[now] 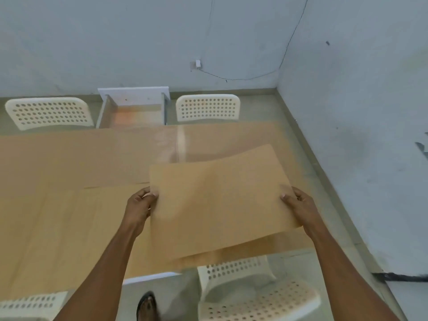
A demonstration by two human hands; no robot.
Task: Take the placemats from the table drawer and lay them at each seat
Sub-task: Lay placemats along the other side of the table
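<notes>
Matt tan placemat (pixel 220 200) (paper-like), glossy wood-look table (pixel 69 158), perforated white plastic chairs (pixel 208 107).

Pretty soft, dim flat light on my feed; glare streak on the table (pixel 180 144), wide-angle bending at edges, slight blur.

Bare dining room, perhaps: table (pixel 69 158), perforated chairs (pixel 208 107).

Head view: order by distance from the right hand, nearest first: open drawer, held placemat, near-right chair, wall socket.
1. Placemat: gripped by the right hand.
2. Near-right chair: below, at the table's near edge.
3. Open drawer: far side, left.
4. Wall socket: back wall.
</notes>
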